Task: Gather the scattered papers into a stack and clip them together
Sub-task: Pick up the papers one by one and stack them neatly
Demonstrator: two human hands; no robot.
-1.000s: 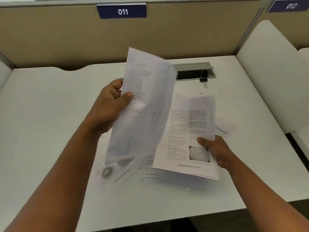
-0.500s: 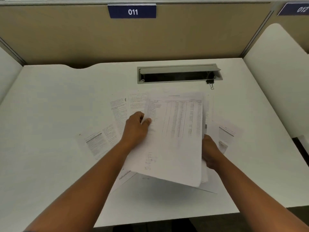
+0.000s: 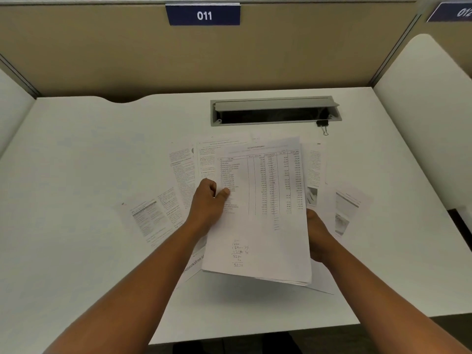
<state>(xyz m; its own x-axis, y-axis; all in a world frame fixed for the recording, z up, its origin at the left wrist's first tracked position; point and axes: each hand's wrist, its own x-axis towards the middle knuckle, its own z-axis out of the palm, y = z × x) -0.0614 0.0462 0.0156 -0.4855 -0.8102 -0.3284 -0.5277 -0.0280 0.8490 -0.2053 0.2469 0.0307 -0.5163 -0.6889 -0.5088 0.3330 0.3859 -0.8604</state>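
A stack of papers (image 3: 263, 226), topped by a sheet with a printed table and handwritten sums, is held just above the white desk (image 3: 76, 175). My left hand (image 3: 208, 205) grips its left edge, thumb on top. My right hand (image 3: 318, 238) holds the right edge, fingers hidden under the sheets. Loose printed sheets lie on the desk: one at the left (image 3: 150, 218), two behind the stack (image 3: 182, 169), one at the right (image 3: 347, 208) and another beside it (image 3: 315, 169). A black binder clip (image 3: 323, 125) sits by the cable slot's right end.
A grey cable slot (image 3: 275, 111) with an open lid is set in the desk behind the papers. A beige partition (image 3: 127, 52) with a blue "011" label closes the back. White side panels (image 3: 429, 111) flank the desk. The desk's front edge is near my elbows.
My left hand has brought its raised sheet down onto the papers in my right hand, making one stack. Since half a second ago the stack has stayed nearly still.
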